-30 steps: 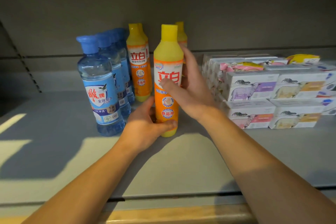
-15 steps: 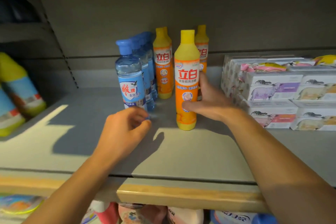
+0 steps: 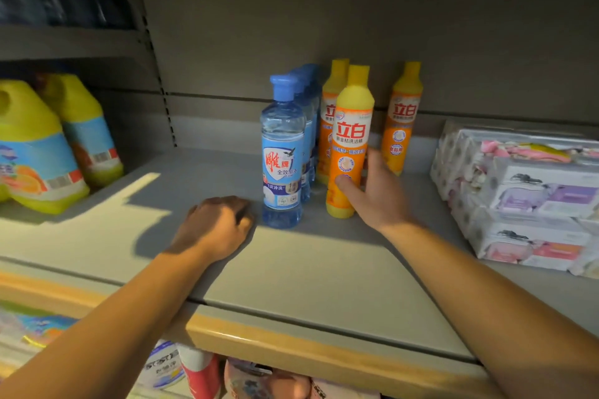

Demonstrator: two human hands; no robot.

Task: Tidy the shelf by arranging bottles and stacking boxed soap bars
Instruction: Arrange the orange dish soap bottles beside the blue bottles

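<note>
Head view: a grey shelf (image 3: 291, 275) is seen from above and in front, lit partly by a slanting patch of light. The front orange bottle (image 3: 348, 146) with a yellow top stands upright on the shelf and is grasped low on its body by the right hand (image 3: 379, 194), the thumb laid across the label and the fingers wrapped behind. Just to its left a row of blue bottles (image 3: 283, 152) is lined up front to back, the foremost one upright. Behind the held bottle a second orange bottle (image 3: 330, 113) is partly hidden, and a third orange bottle (image 3: 402, 120) stands apart to the right, near the back wall. The left hand (image 3: 215, 227) is rested on the shelf just beside the foremost blue bottle, its fingers curled under, with nothing held. Stacked boxed soap bars (image 3: 531, 204) are piled at the right end of the shelf. Large yellow jugs (image 3: 39, 146) are seen on the neighbouring shelf at the left.
</note>
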